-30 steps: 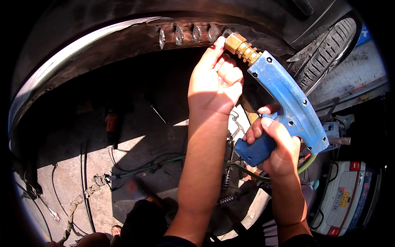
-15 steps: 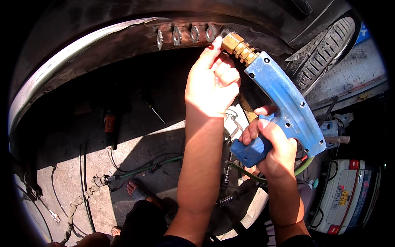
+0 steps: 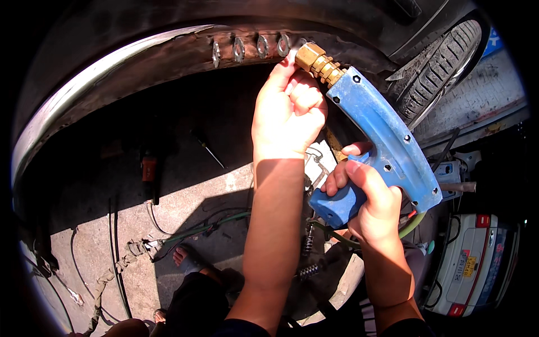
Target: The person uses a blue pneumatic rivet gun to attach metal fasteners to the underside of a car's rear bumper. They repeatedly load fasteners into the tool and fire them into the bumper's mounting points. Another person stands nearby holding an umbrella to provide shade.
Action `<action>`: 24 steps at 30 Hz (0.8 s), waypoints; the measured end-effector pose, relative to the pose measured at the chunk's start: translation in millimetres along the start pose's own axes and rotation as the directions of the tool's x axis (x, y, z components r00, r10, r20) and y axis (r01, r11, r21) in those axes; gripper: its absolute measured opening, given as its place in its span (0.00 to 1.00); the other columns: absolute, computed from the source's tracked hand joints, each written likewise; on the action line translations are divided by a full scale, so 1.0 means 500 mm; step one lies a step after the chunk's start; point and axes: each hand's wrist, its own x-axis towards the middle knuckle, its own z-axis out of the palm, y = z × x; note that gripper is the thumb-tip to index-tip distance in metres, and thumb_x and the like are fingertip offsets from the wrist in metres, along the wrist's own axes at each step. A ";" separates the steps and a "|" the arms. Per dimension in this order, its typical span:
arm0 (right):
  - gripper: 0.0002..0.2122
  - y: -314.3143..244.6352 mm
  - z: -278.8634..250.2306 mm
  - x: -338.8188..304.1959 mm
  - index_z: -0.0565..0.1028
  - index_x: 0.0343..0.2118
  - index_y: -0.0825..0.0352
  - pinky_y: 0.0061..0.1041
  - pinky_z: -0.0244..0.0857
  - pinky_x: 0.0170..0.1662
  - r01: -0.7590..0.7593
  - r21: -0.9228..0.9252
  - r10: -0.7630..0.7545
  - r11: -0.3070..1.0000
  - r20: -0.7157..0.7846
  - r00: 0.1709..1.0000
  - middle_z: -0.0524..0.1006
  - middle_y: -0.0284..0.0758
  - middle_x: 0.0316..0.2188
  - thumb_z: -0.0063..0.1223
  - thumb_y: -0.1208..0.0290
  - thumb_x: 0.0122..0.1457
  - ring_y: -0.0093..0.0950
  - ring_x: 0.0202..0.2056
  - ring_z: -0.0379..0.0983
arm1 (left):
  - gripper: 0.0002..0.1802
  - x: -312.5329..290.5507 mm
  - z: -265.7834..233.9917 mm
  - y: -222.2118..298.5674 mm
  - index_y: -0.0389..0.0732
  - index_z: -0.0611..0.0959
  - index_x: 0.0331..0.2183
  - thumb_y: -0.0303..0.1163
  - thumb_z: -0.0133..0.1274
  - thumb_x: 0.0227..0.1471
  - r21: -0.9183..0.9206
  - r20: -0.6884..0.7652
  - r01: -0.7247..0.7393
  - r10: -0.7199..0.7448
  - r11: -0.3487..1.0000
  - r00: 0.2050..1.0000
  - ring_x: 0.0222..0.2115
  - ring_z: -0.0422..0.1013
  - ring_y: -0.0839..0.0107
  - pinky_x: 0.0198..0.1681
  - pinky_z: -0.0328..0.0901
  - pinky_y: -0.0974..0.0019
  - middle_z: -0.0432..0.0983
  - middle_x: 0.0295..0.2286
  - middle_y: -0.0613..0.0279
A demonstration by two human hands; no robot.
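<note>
Above my hands is the bare, brownish lower edge of a dark car body panel (image 3: 168, 56). Several ring-shaped metal washers (image 3: 238, 50) stand edge-on along it in a row. My right hand (image 3: 373, 205) is wrapped round the grip of a blue spot-welding gun (image 3: 387, 135), fingers by the trigger. The gun's brass tip (image 3: 311, 57) points up and left to the panel, at the right end of the row. My left hand (image 3: 289, 115) is closed in a pinch just beside the tip, on what looks like another washer, mostly hidden by fingers and glare.
A car tyre (image 3: 441, 70) stands to the right. On the shaded floor lie a screwdriver (image 3: 209, 150) and an orange-black power tool (image 3: 149, 168). Cables (image 3: 208, 224) and coil springs (image 3: 309, 241) lie lower down. A white vehicle (image 3: 466, 264) is at the far right.
The gun and its brass tip have shifted slightly left, close against my left fingertips. The washer at the tip shows less than before. Both hands keep their grips.
</note>
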 end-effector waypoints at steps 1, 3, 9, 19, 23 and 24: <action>0.09 -0.003 -0.002 -0.001 0.67 0.39 0.76 0.25 0.66 0.32 -0.011 0.002 0.011 1.000 -0.012 1.000 0.72 0.37 0.20 0.46 0.79 0.55 0.28 0.23 0.71 | 0.08 0.002 0.003 -0.005 0.41 0.74 0.25 0.30 0.52 0.55 -0.001 -0.021 -0.014 0.014 1.000 1.000 0.11 0.42 0.83 0.12 0.40 0.77 0.50 0.13 0.77; 0.09 -0.005 -0.002 -0.003 0.67 0.39 0.75 0.26 0.66 0.32 -0.022 0.017 0.022 1.000 -0.024 0.999 0.72 0.38 0.20 0.47 0.79 0.55 0.28 0.24 0.71 | 0.09 0.001 0.010 -0.013 0.43 0.73 0.24 0.30 0.52 0.55 0.029 -0.067 -0.036 0.038 0.999 0.997 0.11 0.41 0.83 0.12 0.39 0.77 0.50 0.13 0.77; 0.10 -0.009 0.005 -0.004 0.67 0.40 0.74 0.25 0.65 0.33 -0.059 0.081 0.061 0.995 -0.023 0.998 0.71 0.38 0.21 0.47 0.79 0.55 0.28 0.24 0.70 | 0.06 0.004 -0.006 -0.007 0.37 0.76 0.33 0.30 0.49 0.55 -0.028 0.042 -0.035 0.036 0.999 0.998 0.11 0.43 0.81 0.13 0.46 0.79 0.67 0.20 0.71; 0.08 -0.003 0.001 0.000 0.68 0.39 0.74 0.25 0.65 0.32 -0.059 0.111 0.063 0.992 -0.030 0.998 0.71 0.36 0.22 0.46 0.80 0.55 0.27 0.24 0.69 | 0.07 0.004 0.015 -0.033 0.42 0.72 0.29 0.33 0.49 0.57 0.171 -0.117 -0.167 0.188 0.971 0.975 0.15 0.51 0.78 0.20 0.51 0.72 0.58 0.19 0.72; 0.08 0.002 0.001 0.002 0.68 0.39 0.74 0.25 0.65 0.32 -0.035 0.046 0.037 0.998 -0.034 0.999 0.71 0.36 0.21 0.46 0.80 0.55 0.26 0.24 0.69 | 0.13 0.015 -0.031 -0.005 0.39 0.75 0.39 0.37 0.48 0.56 0.141 -0.009 -0.098 0.100 0.985 0.995 0.35 0.70 0.65 0.42 0.67 0.60 0.75 0.35 0.60; 0.08 0.002 0.003 0.002 0.68 0.39 0.74 0.25 0.65 0.32 -0.022 0.020 0.023 1.000 -0.027 0.999 0.71 0.36 0.21 0.46 0.80 0.55 0.26 0.24 0.69 | 0.13 0.019 -0.042 0.008 0.39 0.75 0.40 0.37 0.48 0.56 0.096 0.050 -0.053 0.048 0.994 0.998 0.37 0.70 0.64 0.43 0.67 0.58 0.75 0.36 0.59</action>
